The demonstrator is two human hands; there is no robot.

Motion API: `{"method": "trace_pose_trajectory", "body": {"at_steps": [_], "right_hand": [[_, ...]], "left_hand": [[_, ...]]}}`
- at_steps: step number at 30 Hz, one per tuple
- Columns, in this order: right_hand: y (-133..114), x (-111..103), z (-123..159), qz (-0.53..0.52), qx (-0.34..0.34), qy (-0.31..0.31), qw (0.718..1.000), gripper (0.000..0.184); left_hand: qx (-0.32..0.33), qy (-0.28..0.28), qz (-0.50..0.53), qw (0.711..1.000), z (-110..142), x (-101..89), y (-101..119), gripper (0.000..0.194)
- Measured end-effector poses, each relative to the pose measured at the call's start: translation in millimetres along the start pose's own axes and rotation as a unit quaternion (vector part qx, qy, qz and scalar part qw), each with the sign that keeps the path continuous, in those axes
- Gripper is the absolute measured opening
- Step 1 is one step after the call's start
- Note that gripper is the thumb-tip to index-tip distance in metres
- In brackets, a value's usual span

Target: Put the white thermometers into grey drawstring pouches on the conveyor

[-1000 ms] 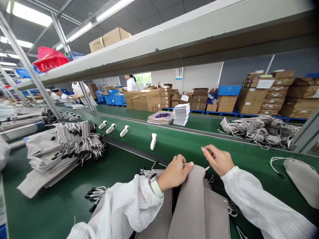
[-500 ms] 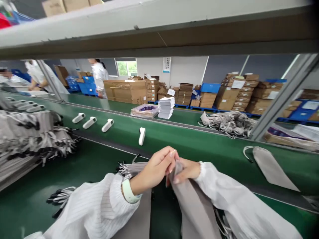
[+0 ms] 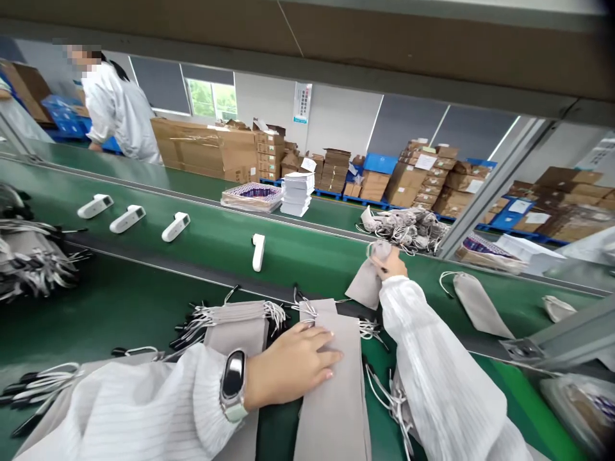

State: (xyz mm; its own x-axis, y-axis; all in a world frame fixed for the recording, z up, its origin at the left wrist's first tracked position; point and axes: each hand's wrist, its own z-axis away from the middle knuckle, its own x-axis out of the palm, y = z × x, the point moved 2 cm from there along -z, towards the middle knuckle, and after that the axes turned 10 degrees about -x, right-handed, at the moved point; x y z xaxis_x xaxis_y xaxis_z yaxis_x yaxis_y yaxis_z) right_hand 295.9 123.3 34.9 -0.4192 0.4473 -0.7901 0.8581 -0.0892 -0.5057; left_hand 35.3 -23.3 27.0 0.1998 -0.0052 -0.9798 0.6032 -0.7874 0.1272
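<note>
My left hand (image 3: pixel 295 360) lies flat with fingers spread on a stack of grey cloth pouches (image 3: pixel 336 416). Further forward, my right hand (image 3: pixel 393 264) is closed around a grey drawstring pouch (image 3: pixel 366 286) over the green belt; part of the pouch is hidden by the fingers. To the left of the stack under my left hand is another pile of pouches (image 3: pixel 235 320) with white cords and black cord ends. A single filled-looking drawstring pouch (image 3: pixel 478 304) rests on the belt to the right of my right hand.
Several white handheld devices (image 3: pixel 258 253) lie along the belt (image 3: pixel 307 246). Beyond it are a heap of corded pouches (image 3: pixel 406 227), a stack of white papers (image 3: pixel 296 194) and a patterned tray (image 3: pixel 252 195). A metal post (image 3: pixel 490 192) stands at right, and a shelf crosses overhead. A co-worker (image 3: pixel 118 109) stands far left.
My hands, together on a pouch before, have parted. The left came down onto the stack; the right moved forward and right to the belt with a pouch. The view has turned and tilted.
</note>
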Motion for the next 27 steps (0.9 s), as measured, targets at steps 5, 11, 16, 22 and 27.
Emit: {"method": "trace_pose_trajectory", "body": {"at_steps": [5,11,16,22,27], "right_hand": [[-5.2,32.2,13.2,0.066,-0.025,-0.074,0.995,0.061],[-64.3,28.9,36.2,0.005,-0.278,-0.206,0.938,0.033],[-97.8,41.2,80.3,-0.08,-0.35,-0.453,0.816,0.013],[-86.0,40.8,88.8,-0.14,-0.166,-0.611,0.762,0.023],[-91.3,32.1,92.3,-0.107,-0.253,-0.628,0.728,0.047]], "left_hand": [[-0.043,-0.053,-0.079,0.995,6.8,-10.9,12.6,0.024],[-0.098,0.015,-0.053,0.994,-5.1,-13.2,-2.2,0.026],[-0.136,0.054,0.038,0.988,-13.7,-1.4,-24.6,0.044],[-0.177,0.017,0.062,0.982,-17.6,14.7,-39.1,0.061],[-0.178,-0.031,0.126,0.975,-20.5,8.4,-38.1,0.054]]}}
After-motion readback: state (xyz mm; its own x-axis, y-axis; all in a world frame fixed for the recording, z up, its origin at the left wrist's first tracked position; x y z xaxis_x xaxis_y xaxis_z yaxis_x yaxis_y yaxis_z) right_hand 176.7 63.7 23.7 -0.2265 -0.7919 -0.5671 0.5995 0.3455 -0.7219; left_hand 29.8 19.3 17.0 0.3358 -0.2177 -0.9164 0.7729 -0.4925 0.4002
